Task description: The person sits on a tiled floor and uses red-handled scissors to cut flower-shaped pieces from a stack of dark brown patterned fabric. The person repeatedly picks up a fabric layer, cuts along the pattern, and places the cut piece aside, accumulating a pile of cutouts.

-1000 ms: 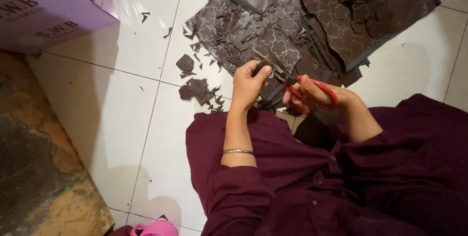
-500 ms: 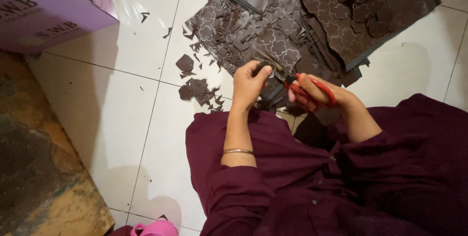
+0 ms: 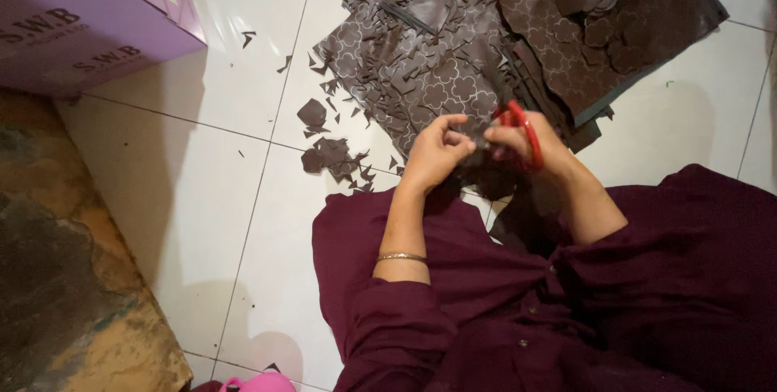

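My left hand (image 3: 437,152) pinches a small brown fabric piece (image 3: 477,143) just beside my right hand (image 3: 530,143), whose fingers are closed through red scissors (image 3: 522,129), above the fabric pile (image 3: 486,52).

Dim, warm light; glare on the white floor tiles (image 3: 243,76) upper left, deep shadow bottom right, hands slightly blurred.
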